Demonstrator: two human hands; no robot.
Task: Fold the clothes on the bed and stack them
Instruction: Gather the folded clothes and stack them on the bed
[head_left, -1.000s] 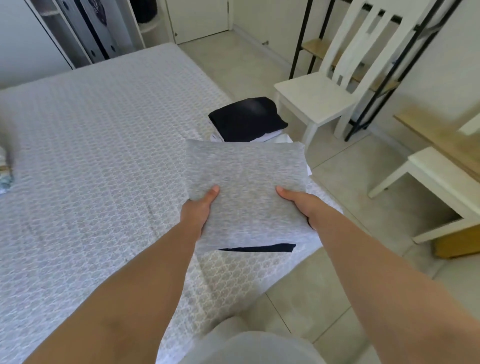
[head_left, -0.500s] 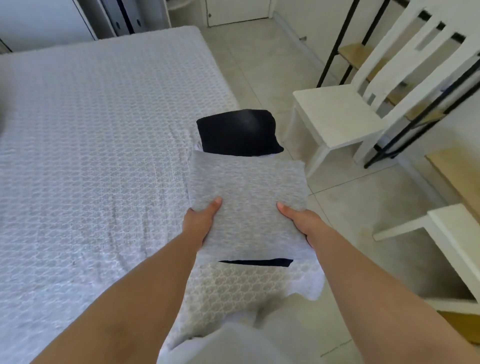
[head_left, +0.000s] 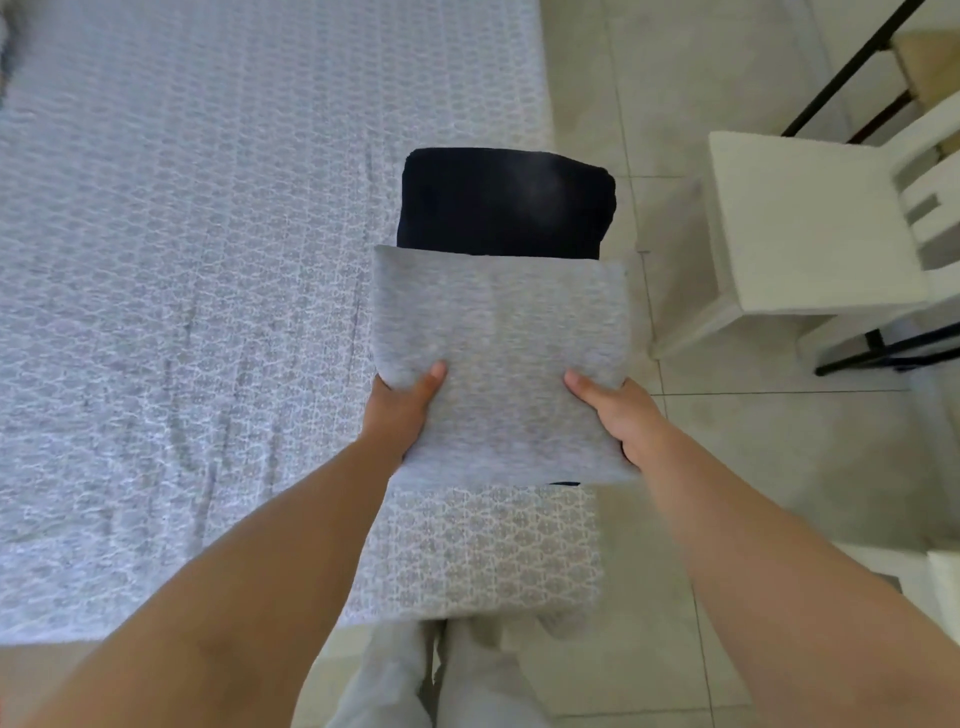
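Since the folded grey garment (head_left: 498, 358) is soft and light, our left hand (head_left: 400, 410) and right hand (head_left: 621, 415) clamp its near corners, just short of the folded black garment (head_left: 504, 202); support underneath seems wise.

just the one head cam here, looking steeply down and forward from close above the bed (head_left: 182, 312) corner, floor (head_left: 779, 467) and own legs in frame

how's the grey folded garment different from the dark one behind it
The grey garment is light and held up by both hands, left hand and right hand gripping its near corners; the dark garment is navy or black and lies untouched near the edge of the bed. The grey one hides the dark one's near edge. Both are folded into flat rectangles.
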